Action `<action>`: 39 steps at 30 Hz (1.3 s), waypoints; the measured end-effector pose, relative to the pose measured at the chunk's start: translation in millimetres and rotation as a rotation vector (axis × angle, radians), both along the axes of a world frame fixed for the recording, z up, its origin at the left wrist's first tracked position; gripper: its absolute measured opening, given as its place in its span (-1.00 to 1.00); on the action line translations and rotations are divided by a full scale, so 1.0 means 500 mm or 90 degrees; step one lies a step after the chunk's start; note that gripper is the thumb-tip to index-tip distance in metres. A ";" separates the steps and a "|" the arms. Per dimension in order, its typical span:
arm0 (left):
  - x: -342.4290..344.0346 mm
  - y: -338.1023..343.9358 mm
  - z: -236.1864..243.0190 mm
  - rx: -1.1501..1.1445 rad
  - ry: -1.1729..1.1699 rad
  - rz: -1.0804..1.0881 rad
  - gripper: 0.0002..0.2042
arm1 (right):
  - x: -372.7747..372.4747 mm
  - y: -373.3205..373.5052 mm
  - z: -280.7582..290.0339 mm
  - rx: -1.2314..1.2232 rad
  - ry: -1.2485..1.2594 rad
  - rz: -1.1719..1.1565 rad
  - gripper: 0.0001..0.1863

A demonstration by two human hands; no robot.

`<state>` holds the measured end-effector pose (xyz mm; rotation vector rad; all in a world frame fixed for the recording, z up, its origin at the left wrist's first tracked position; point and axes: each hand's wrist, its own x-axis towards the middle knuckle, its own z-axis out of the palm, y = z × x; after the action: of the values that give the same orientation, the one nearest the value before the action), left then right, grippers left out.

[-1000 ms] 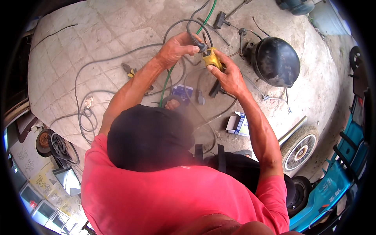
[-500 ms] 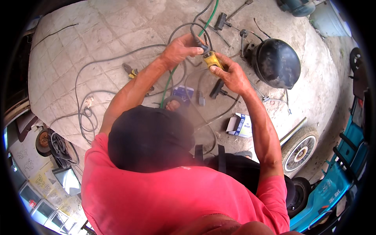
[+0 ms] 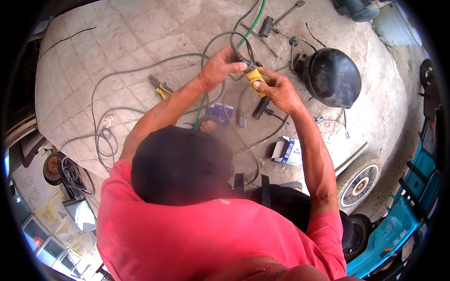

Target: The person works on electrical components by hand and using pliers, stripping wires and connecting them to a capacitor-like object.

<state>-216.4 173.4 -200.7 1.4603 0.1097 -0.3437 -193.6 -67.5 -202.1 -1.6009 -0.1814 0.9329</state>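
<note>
Both arms are stretched out in front over the concrete floor. My left hand (image 3: pixel 221 69) is closed on a black cable plug (image 3: pixel 244 62), thumb along its side. A yellow connector body (image 3: pixel 255 79) sits in my right hand (image 3: pixel 278 92), with thumb and fingers pressed round it. Plug and connector meet end to end; how deeply they are joined cannot be made out. A dark cable (image 3: pixel 223 33) loops up and away from the plug. Below the hands, a grey plug (image 3: pixel 242 120) lies on the floor beside a black T-handled tool (image 3: pixel 260 108).
Pliers with yellow grips (image 3: pixel 161 88) lie left of my forearm. Right of the hands sits a round black tank (image 3: pixel 335 77). An opened small carton (image 3: pixel 288 151), a spoked wheel (image 3: pixel 360 184) and a blue vehicle (image 3: pixel 386 232) are at the right. Cable coils (image 3: pixel 107 141) spread over the left floor.
My left hand has shifted slightly down and right, bringing the black plug closer against the yellow connector. More of the pliers shows beside my left forearm.
</note>
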 end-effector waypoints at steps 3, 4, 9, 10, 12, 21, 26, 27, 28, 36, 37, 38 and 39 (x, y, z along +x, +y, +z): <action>-0.011 0.000 -0.012 -0.015 -0.006 0.005 -0.72 | -0.003 0.001 -0.007 -0.014 -0.013 0.012 -0.33; -0.014 0.002 -0.019 -0.024 -0.005 0.005 -0.72 | -0.004 0.001 -0.009 0.005 -0.007 0.007 -0.33; -0.014 0.010 -0.024 -0.061 -0.004 0.012 -0.75 | 0.002 0.001 -0.006 0.072 -0.011 -0.009 -0.34; -0.010 0.013 -0.021 -0.037 -0.020 0.021 -0.75 | 0.004 0.003 0.008 0.071 -0.014 -0.017 -0.35; 0.007 0.008 -0.005 -0.019 -0.009 0.057 -0.75 | 0.003 0.008 0.019 0.046 -0.029 -0.044 -0.35; 0.024 -0.017 -0.016 0.041 0.015 0.154 -0.71 | -0.055 0.054 -0.039 0.163 0.151 -0.191 -0.28; 0.019 -0.035 -0.035 0.158 -0.009 0.160 -0.71 | -0.062 0.064 -0.046 0.080 0.085 -0.199 -0.29; 0.017 -0.031 -0.039 0.158 -0.014 0.154 -0.71 | -0.062 0.065 -0.047 0.066 0.082 -0.189 -0.29; 0.016 -0.029 -0.044 0.132 -0.015 0.159 -0.71 | -0.062 0.065 -0.047 0.052 0.078 -0.179 -0.29; 0.013 -0.052 -0.023 0.093 -0.005 0.180 -0.63 | -0.047 0.044 -0.042 0.132 0.111 -0.190 -0.27; 0.008 -0.049 -0.041 0.163 0.012 0.170 -0.60 | -0.054 0.048 -0.059 0.121 0.104 -0.192 -0.27; 0.003 -0.034 -0.073 0.232 0.023 0.161 -0.58 | -0.053 0.053 -0.070 0.112 0.092 -0.194 -0.27; 0.008 -0.031 -0.079 0.298 0.036 0.147 -0.55 | -0.060 0.053 -0.073 0.062 0.086 -0.188 -0.31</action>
<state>-212.4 158.2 -240.2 1.8776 0.4234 -0.1758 -223.7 -41.0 -238.3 -1.4230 0.1011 0.7863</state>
